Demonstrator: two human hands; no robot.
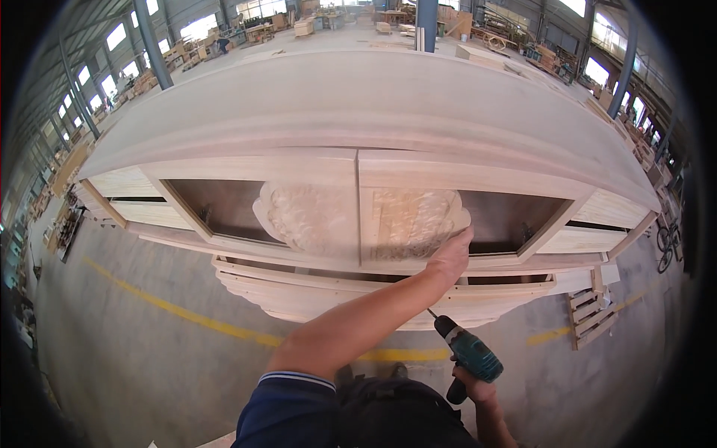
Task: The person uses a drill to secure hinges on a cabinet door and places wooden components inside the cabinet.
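A long, pale unfinished wooden cabinet (pixel 373 97) stands in front of me. Two doors meet at its middle, each with a carved panel and a dark opening beside the carving. My left hand (pixel 450 255) reaches across to the right door and grips the outer edge of its carved panel (pixel 411 216). The other carved panel (pixel 306 216) is on the left door. Lower down, my right hand (pixel 476 386) is wrapped round the handle of a green and black cordless drill (pixel 476 356). The drill's bit points up and left toward a pulled-out drawer (pixel 358 295) under the doors.
Wooden slats (pixel 594 317) like a pallet lie on the floor at the right. A yellow line (pixel 187 317) crosses the concrete floor. Blue columns (pixel 152 45) rise behind the cabinet. Workbenches and stacked timber fill the hall beyond, and a bicycle (pixel 667 243) stands far right.
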